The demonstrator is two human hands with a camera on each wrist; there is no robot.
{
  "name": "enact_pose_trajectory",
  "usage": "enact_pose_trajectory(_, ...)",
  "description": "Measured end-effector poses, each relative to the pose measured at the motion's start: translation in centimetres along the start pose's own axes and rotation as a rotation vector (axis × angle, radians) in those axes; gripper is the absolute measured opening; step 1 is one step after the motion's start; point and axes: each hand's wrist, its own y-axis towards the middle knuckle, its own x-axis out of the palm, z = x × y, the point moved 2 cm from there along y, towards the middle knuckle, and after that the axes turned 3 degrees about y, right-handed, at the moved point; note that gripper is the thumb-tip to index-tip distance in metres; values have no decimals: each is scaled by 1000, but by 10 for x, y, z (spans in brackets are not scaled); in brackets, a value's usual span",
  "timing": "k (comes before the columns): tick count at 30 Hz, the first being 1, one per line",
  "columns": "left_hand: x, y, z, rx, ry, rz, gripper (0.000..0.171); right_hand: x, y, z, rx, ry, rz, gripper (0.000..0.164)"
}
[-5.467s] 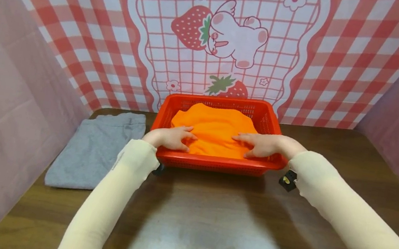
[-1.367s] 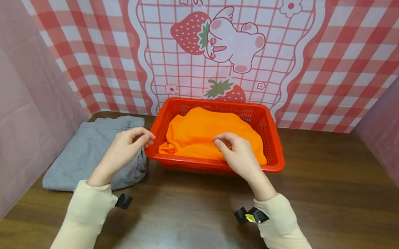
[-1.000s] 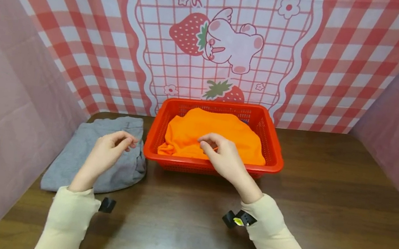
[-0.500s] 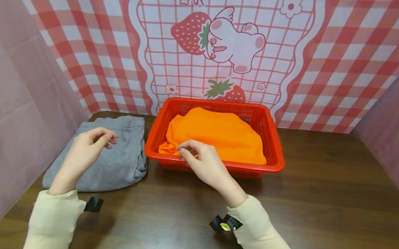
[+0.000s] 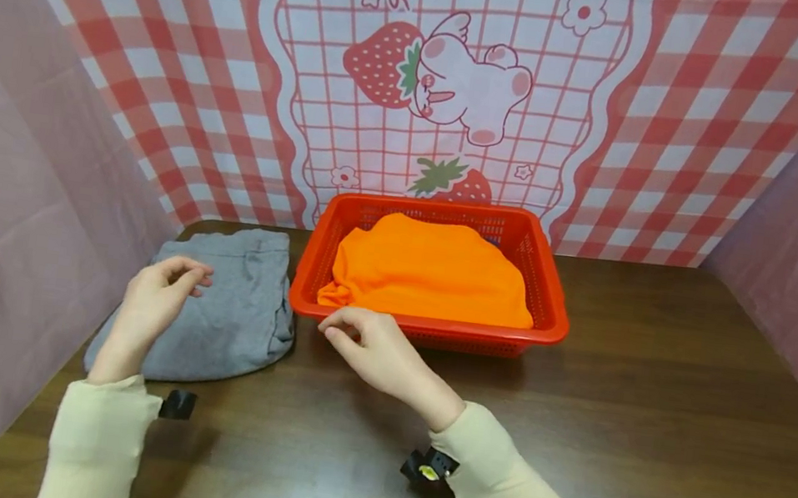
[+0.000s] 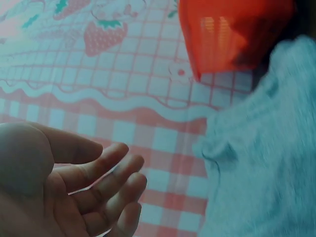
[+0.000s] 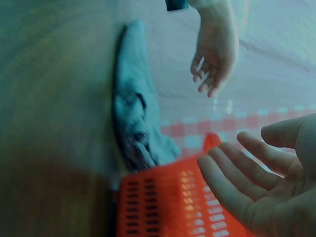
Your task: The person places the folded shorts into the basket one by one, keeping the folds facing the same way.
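Note:
A grey folded cloth garment [image 5: 232, 311] lies on the table at the left. Above its left part hovers my left hand [image 5: 153, 305], fingers loosely bent and nothing held; in the left wrist view the same hand [image 6: 94, 182] is apart from the cloth. My right hand [image 5: 374, 351] hangs in front of the red basket [image 5: 427, 325], relaxed and holding nothing, as the right wrist view shows its bare fingers [image 7: 232, 168]. Inside the basket rests an orange cloth [image 5: 433, 275], bunched at its left front corner. Whatever lies beneath the orange cloth is mostly hidden.
The brown wooden table [image 5: 649, 417] stretches to the right and front. Behind the basket hangs a checked strawberry-print cloth [image 5: 466, 81]. Pink curtains [image 5: 26, 149] close off both sides.
Earlier both hands were on the orange cloth in the basket. Since then they have come off it and moved left, the left hand over the grey garment, the right before the basket.

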Motion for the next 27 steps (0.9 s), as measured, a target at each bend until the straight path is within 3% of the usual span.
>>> enact_pose_trajectory(7,0,4,-22,-119,54,31,36,25,1,-2,-24,-60,-109,21)
enact_pose_trajectory(16,2,7,-32,-231,89,142,36,53,9,1,29,-122,-186,29)
enact_pose_trajectory(21,4,6,-45,-289,111,128,39,66,12,4,89,-126,-199,32)
enact_pose_trajectory(27,7,8,-64,-343,175,53,48,75,17,7,171,-85,-170,38)
